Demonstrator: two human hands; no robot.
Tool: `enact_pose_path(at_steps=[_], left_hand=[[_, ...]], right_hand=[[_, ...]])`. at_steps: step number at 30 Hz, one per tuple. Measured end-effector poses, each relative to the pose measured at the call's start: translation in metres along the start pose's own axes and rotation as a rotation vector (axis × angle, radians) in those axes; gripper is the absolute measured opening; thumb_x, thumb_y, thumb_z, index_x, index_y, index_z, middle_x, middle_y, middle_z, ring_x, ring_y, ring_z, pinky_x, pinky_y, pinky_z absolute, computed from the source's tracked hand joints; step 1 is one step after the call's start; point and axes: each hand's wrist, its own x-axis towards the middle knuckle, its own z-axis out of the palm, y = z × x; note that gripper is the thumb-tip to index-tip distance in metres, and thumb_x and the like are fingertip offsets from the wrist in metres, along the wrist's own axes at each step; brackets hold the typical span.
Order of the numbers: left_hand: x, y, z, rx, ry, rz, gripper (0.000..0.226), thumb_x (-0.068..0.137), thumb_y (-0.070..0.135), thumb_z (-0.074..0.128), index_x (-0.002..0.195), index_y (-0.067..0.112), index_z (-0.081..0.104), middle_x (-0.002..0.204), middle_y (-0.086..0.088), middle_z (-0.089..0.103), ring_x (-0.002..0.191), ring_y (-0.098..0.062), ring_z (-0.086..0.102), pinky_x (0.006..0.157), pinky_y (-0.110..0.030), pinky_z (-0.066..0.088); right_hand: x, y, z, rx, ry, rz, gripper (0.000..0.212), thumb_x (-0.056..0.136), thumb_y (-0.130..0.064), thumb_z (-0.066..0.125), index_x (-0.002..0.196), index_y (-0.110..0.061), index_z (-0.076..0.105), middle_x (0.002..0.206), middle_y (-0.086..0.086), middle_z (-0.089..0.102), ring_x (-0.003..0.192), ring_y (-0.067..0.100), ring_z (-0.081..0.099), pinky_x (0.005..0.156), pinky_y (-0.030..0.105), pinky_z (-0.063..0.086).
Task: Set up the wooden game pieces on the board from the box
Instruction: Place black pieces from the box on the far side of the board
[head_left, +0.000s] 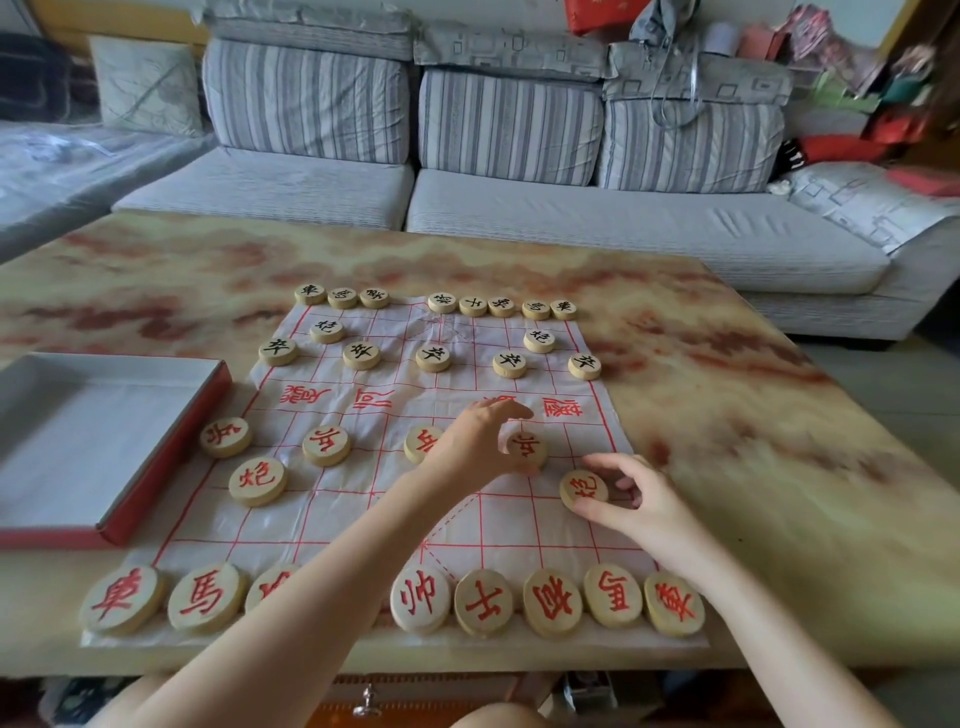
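A white cloth board (363, 514) with red grid lines lies on the table. Black-lettered round wooden pieces (432, 357) stand in rows along its far side, and red-lettered pieces (420, 600) line the near edge. My left hand (475, 441) reaches across the board and pinches a red soldier piece (527, 448) resting on the cloth. My right hand (639, 499) grips a red cannon piece (583, 489) on the board's right side. The box (156, 467), red outside and white inside, sits at the left and looks empty.
The marbled table top (753, 415) extends well to the right of the board. A grey sofa (571, 223) with striped cushions stands beyond the table. My left forearm covers part of the near row of pieces.
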Motion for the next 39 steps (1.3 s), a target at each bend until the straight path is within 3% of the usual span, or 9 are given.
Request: enact_pose_path(at_steps=[7, 12, 15, 18, 21, 28, 31, 35, 39], left_hand=[[-0.028, -0.007, -0.055, -0.053, 0.13, 0.039, 0.04, 0.077, 0.023, 0.072, 0.115, 0.021, 0.061, 0.114, 0.008, 0.062, 0.101, -0.008, 0.057, 0.086, -0.023, 0.046], [-0.068, -0.041, -0.115, -0.078, 0.261, -0.031, 0.033, 0.078, 0.013, 0.071, 0.11, 0.018, 0.065, 0.104, 0.01, 0.065, 0.089, -0.002, 0.058, 0.074, -0.001, 0.042], [-0.103, -0.074, -0.15, -0.029, 0.36, -0.152, 0.029, 0.076, 0.009, 0.071, 0.104, 0.017, 0.068, 0.097, 0.007, 0.066, 0.081, -0.005, 0.06, 0.068, 0.0, 0.04], [-0.144, -0.115, -0.185, 0.07, 0.427, -0.266, 0.029, 0.076, 0.009, 0.072, 0.104, 0.012, 0.068, 0.1, -0.001, 0.07, 0.091, -0.015, 0.064, 0.078, -0.012, 0.045], [-0.186, -0.157, -0.22, 0.228, 0.455, -0.421, 0.034, 0.075, 0.01, 0.073, 0.109, 0.013, 0.067, 0.11, -0.004, 0.069, 0.102, -0.021, 0.063, 0.092, -0.03, 0.047], [-0.245, -0.207, -0.258, 0.436, 0.533, -0.668, 0.027, 0.074, 0.019, 0.07, 0.101, 0.018, 0.067, 0.102, -0.009, 0.066, 0.098, -0.032, 0.058, 0.084, -0.035, 0.041], [-0.246, -0.215, -0.263, 0.497, 0.505, -0.711, 0.032, 0.073, 0.03, 0.072, 0.103, 0.021, 0.065, 0.104, -0.006, 0.066, 0.104, -0.029, 0.056, 0.09, -0.034, 0.031], [-0.242, -0.211, -0.269, 0.463, 0.47, -0.726, 0.042, 0.07, 0.027, 0.075, 0.11, 0.02, 0.064, 0.107, -0.007, 0.068, 0.107, -0.03, 0.056, 0.092, -0.033, 0.035], [-0.247, -0.204, -0.27, 0.241, 0.709, -0.659, 0.042, 0.068, 0.023, 0.075, 0.109, 0.02, 0.065, 0.098, -0.002, 0.072, 0.098, -0.025, 0.062, 0.086, -0.034, 0.046]], right_hand=[[0.005, -0.039, 0.021, 0.036, 0.032, -0.116, 0.038, 0.074, -0.015, 0.075, 0.107, -0.026, 0.061, 0.113, -0.005, 0.058, 0.104, 0.005, 0.052, 0.091, 0.02, 0.043], [0.013, -0.089, 0.064, -0.011, -0.109, -0.15, 0.042, 0.076, -0.028, 0.074, 0.115, -0.03, 0.059, 0.115, -0.011, 0.056, 0.11, 0.011, 0.047, 0.091, 0.024, 0.039], [0.018, -0.125, 0.097, 0.0, -0.195, -0.218, 0.042, 0.076, -0.031, 0.072, 0.115, -0.033, 0.057, 0.117, -0.01, 0.056, 0.111, 0.011, 0.049, 0.096, 0.026, 0.041], [0.023, -0.158, 0.129, 0.015, -0.254, -0.248, 0.041, 0.078, -0.028, 0.071, 0.117, -0.028, 0.058, 0.117, -0.008, 0.056, 0.107, 0.007, 0.049, 0.083, 0.01, 0.036], [0.025, -0.182, 0.158, 0.071, -0.314, -0.259, 0.04, 0.078, -0.028, 0.072, 0.117, -0.026, 0.059, 0.116, -0.007, 0.059, 0.095, -0.001, 0.053, 0.078, 0.009, 0.037], [0.023, -0.218, 0.215, 0.14, -0.426, -0.276, 0.035, 0.08, -0.018, 0.071, 0.113, -0.021, 0.061, 0.107, -0.008, 0.06, 0.076, -0.005, 0.052, 0.07, 0.01, 0.042], [0.025, -0.232, 0.231, 0.169, -0.456, -0.279, 0.035, 0.08, -0.021, 0.071, 0.114, -0.021, 0.061, 0.11, -0.007, 0.062, 0.097, 0.001, 0.058, 0.085, 0.016, 0.043], [0.029, -0.248, 0.251, 0.16, -0.462, -0.316, 0.035, 0.08, -0.023, 0.07, 0.114, -0.022, 0.061, 0.113, -0.004, 0.063, 0.108, 0.009, 0.056, 0.095, 0.019, 0.041], [0.037, -0.267, 0.278, 0.132, -0.462, -0.362, 0.033, 0.08, -0.023, 0.069, 0.112, -0.024, 0.062, 0.11, -0.006, 0.064, 0.108, 0.015, 0.054, 0.095, 0.027, 0.042]])
